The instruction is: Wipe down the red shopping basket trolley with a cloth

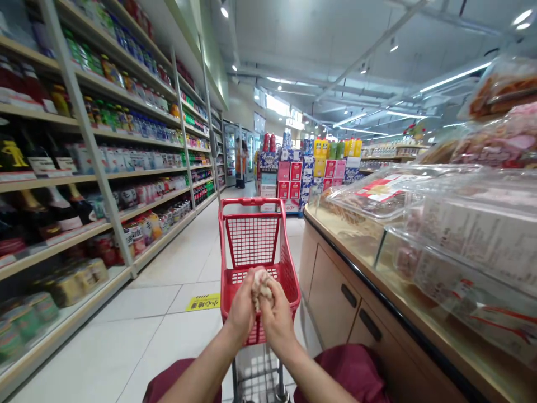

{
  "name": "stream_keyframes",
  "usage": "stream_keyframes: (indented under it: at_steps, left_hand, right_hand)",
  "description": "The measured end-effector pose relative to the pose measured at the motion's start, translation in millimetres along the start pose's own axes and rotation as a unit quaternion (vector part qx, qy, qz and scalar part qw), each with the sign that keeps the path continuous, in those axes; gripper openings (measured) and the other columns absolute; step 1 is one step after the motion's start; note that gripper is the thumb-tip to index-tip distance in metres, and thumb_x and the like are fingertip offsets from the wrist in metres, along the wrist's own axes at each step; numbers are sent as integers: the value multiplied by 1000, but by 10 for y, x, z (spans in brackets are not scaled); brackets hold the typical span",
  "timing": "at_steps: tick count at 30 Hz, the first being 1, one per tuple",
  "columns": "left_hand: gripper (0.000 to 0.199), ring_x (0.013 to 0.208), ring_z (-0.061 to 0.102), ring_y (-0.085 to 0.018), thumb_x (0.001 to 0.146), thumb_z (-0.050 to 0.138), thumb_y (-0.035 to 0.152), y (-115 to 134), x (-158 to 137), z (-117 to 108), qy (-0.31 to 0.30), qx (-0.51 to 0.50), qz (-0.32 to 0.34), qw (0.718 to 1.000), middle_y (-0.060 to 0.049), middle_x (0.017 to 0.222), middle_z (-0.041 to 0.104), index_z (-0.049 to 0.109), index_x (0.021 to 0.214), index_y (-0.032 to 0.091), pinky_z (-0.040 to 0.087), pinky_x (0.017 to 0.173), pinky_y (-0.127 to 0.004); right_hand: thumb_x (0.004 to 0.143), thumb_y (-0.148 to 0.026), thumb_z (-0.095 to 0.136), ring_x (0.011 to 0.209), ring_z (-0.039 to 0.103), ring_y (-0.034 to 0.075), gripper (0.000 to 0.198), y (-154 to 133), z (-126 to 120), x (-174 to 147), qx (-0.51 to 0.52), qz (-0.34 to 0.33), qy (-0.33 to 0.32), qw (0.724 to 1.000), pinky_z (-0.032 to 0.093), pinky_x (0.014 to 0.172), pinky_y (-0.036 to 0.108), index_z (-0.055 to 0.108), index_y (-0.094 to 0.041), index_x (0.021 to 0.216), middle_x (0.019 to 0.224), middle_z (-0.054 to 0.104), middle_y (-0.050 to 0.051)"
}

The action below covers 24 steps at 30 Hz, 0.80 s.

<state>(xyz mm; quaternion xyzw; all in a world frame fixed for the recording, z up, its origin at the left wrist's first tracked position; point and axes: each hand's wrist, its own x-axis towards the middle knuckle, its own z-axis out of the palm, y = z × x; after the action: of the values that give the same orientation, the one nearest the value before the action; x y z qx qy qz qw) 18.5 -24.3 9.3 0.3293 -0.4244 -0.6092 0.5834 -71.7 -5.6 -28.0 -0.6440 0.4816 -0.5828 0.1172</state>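
Note:
Both hands are closed around a crumpled off-white cloth [262, 284], bunched into a small wad. My left hand [243, 302] presses on it from the left, and my right hand [277, 313] wraps it from the right. Part of the cloth is hidden by the fingers. Just beyond and below the hands stands a red plastic shopping cart [223, 252] with a latticed basket. The hands hang over the near end of that basket and cover some of it. Whether they touch its rim I cannot tell.
Drink shelves [146, 157] line the left side. On the right runs a wooden counter [335, 280] with clear food boxes [461, 218]. Stacked drink cartons [289, 179] stand ahead. A yellow floor sign [203, 302] lies left of the cart. A person [240, 162] stands far back.

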Motion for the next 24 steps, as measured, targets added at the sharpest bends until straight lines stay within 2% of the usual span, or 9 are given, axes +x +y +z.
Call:
stream_keyframes:
  at_steps: [2,3,7,9,11,14,17,20,24]
  left_hand:
    - [43,105,50,-22,75,43,49,-242,37,-187,-16,182,16,983,-8,107,58,52,103,17,38,91,-37]
    - [39,112,45,-22,75,44,42,-335,37,-304,-12,315,35,949,-8,114,55,50,105,18,32,96,-39]
    - [29,103,47,-23,65,49,15,-556,-50,-664,-84,677,120,721,-8,101,58,55,94,17,23,98,-41]
    - [32,95,49,-22,62,46,8,-588,-80,-721,-111,725,138,665,-7,95,58,55,92,16,28,92,-37]
    - [31,91,49,-21,63,44,6,-581,-70,-728,-126,738,137,649,-7,92,58,54,90,17,31,86,-34]
    - [30,91,48,-20,63,44,7,-562,-3,-690,-146,739,139,642,-6,93,58,53,89,19,31,85,-33]
    - [30,93,48,-20,63,45,9,-605,72,-586,-141,742,138,641,-6,95,57,53,90,19,31,85,-33]
    - [25,92,48,-21,65,46,13,-683,114,-465,-125,743,141,642,-7,93,58,54,87,18,31,85,-34]
    - [29,92,49,-21,63,46,12,-710,101,-457,-126,734,143,652,-7,92,59,54,90,17,31,86,-34]
  right_hand:
    - [78,-11,35,78,58,14,30,145,-53,35,9,45,11,999,47,68,25,55,-18,98,87,62,3]
    - [76,-9,36,73,57,14,30,216,-79,26,-18,44,-3,999,46,65,24,57,-19,95,82,61,2]
    - [74,-11,44,79,52,18,32,374,-38,-141,-211,-70,-91,971,41,69,30,59,-25,99,84,60,4]
    - [77,-12,44,90,50,20,32,418,31,-216,-263,-116,-111,951,39,75,33,58,-26,102,96,59,6]
    - [79,-11,42,97,49,19,32,515,19,-217,-270,-159,-136,940,38,79,33,56,-24,105,108,56,7]
    - [83,-12,41,88,54,16,27,770,-227,-92,-273,-196,-187,923,38,75,31,56,-23,103,97,61,5]
    - [84,-13,40,87,55,17,23,949,-462,6,-312,-157,-144,926,37,82,36,59,-23,95,92,63,5]
    - [84,-13,41,92,53,19,23,915,-314,-66,-314,-134,-88,936,37,86,39,60,-23,94,97,61,7]
    - [83,-13,43,97,52,18,26,817,2,-233,-281,-155,-94,943,34,92,42,55,-24,103,102,59,6]
